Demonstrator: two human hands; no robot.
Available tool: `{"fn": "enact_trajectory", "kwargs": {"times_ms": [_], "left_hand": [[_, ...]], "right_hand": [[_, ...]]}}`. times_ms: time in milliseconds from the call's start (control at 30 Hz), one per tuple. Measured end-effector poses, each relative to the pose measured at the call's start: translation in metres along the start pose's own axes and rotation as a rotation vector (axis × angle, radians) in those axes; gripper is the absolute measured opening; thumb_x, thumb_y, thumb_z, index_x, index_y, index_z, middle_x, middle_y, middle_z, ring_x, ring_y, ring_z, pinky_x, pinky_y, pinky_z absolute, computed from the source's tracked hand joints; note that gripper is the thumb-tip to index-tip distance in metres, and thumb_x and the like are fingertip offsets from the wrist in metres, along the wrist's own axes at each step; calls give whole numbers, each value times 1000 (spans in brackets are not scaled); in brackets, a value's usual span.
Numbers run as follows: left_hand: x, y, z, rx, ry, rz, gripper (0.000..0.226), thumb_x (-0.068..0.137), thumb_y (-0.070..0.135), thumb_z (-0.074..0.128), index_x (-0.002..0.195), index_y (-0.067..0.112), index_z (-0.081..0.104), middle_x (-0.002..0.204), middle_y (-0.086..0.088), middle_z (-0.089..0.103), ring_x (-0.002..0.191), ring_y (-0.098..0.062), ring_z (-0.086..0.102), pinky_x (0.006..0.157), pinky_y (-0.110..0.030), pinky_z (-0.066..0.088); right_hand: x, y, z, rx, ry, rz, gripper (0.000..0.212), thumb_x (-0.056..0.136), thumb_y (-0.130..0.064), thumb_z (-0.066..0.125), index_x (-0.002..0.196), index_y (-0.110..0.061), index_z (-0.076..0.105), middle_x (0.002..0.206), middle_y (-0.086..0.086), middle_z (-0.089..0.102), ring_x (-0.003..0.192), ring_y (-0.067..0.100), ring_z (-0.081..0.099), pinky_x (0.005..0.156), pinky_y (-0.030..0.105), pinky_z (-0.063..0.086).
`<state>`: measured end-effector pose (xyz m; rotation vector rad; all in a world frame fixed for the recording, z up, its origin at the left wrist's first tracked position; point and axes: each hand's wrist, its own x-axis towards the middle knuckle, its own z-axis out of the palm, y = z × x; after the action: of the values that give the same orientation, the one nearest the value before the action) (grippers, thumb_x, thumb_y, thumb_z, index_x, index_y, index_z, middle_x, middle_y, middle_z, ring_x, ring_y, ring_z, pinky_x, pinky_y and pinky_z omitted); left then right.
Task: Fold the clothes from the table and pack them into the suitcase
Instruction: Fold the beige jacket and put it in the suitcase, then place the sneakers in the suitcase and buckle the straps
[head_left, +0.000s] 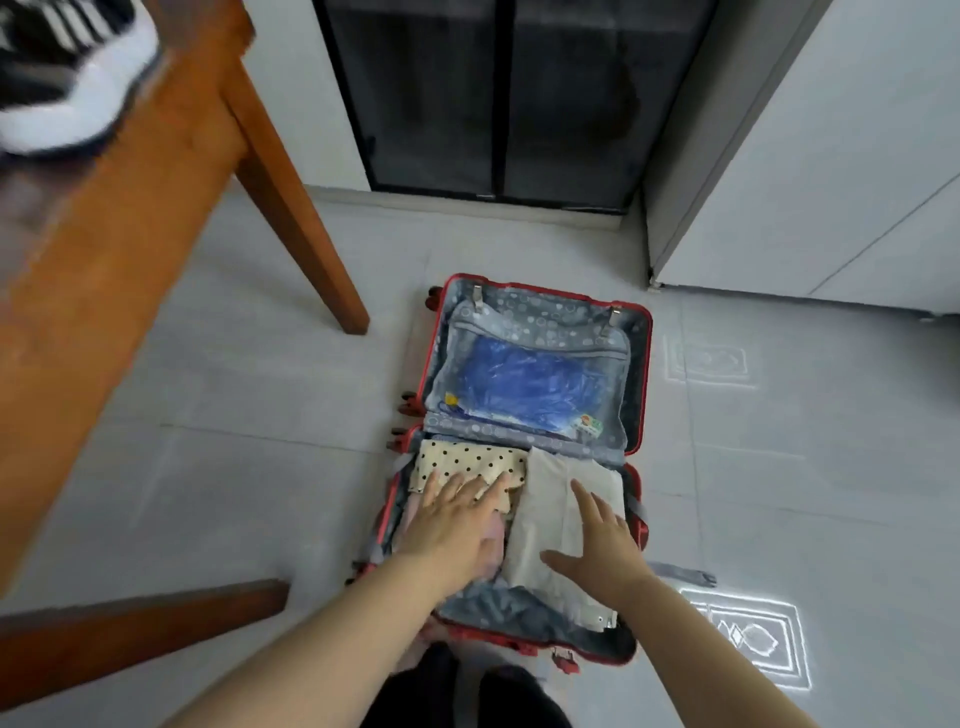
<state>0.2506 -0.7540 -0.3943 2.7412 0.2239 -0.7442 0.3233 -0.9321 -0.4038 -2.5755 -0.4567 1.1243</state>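
Red suitcase (643, 364) open on floor. Left grip (457, 512) flat, fingers spread, on polka-dot garment (462, 460) at near-left; right grip (605, 540) open on beige garment (550, 499) beside it.

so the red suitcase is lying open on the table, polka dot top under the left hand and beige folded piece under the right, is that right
Not quite: the head view shows the red suitcase lying open on the tiled floor, beside the wooden table, not on it. The rest holds: the left hand lies flat on the polka dot top, and the right hand is over the beige folded piece.
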Motion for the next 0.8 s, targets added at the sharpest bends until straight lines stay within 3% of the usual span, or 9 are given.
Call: {"fn": "enact_trajectory", "kwargs": {"times_ms": [200, 433, 667, 800], "left_hand": [[-129, -10, -137, -99, 242, -155, 63, 96, 29, 40, 149, 29, 7, 153, 2, 24, 141, -18, 18, 116, -38, -2], [-192, -101, -226, -228, 675, -400, 65, 91, 25, 51, 147, 13, 21, 144, -9, 40, 134, -24, 34, 113, -38, 19], [-179, -232, -294, -307, 748, -520, 77, 89, 32, 53, 149, 11, 9, 138, -16, 42, 126, -34, 38, 108, -39, 22], [-161, -296, -337, -403, 802, -529, 83, 87, 33, 58, 148, 6, 8, 142, -19, 36, 130, -35, 34, 109, -40, 20]], "right_hand": [[-104, -133, -111, 17, 95, -270, 86, 87, -42, 61, 149, -22, 6, 155, 1, 16, 143, 21, 14, 114, 34, 16], [-112, -268, -156, -19, 158, -479, 81, 88, -38, 61, 149, -21, 12, 152, 8, 23, 141, 26, 21, 114, 39, 20], [-68, -407, -150, 63, 200, -482, 78, 87, -45, 58, 149, -25, 15, 150, 8, 26, 134, 30, 33, 110, 47, 30], [-43, -476, -140, 183, 214, -447, 74, 89, -39, 58, 148, -19, 18, 148, 7, 29, 136, 27, 29, 111, 38, 27]]}}
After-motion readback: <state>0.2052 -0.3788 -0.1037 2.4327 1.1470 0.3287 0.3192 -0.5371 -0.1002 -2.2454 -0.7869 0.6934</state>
